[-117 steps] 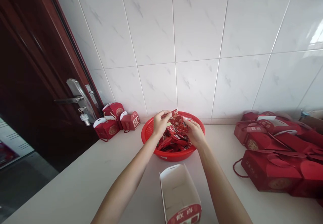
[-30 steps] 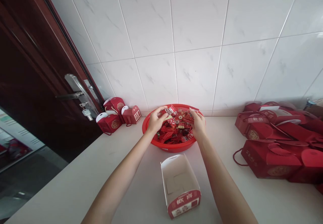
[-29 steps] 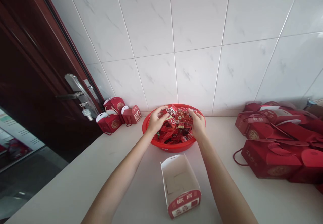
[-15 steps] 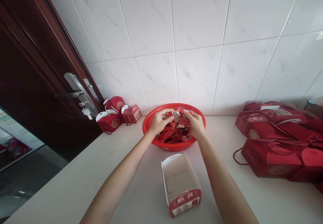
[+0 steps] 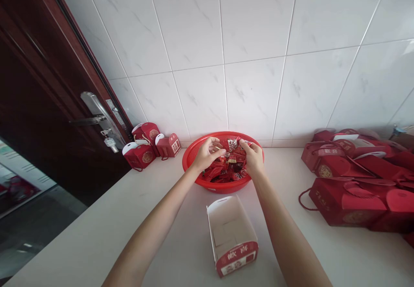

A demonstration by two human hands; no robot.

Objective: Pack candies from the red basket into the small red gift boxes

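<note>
A red plastic basket (image 5: 223,187) against the wall holds many red-wrapped candies (image 5: 223,168). Over its right part, my right hand (image 5: 252,156) pinches a red and white candy packet (image 5: 233,144) between thumb and fingers. My left hand (image 5: 208,154) hovers above the basket's left part, fingers apart and nothing visible between them. Nearer to me, between my forearms, an open carton (image 5: 231,233) with a red printed end stands on the white table; its inside shows no contents.
Three small red gift boxes (image 5: 140,155) stand at the back left of the white table (image 5: 129,218), beside a dark door with a metal handle (image 5: 103,121). Many red boxes (image 5: 349,203) with cord handles are piled on the right. White tiles rise behind.
My left fingers have parted from the packet. The packet has shifted slightly right and now hangs at my right fingertips. The carton has not moved.
</note>
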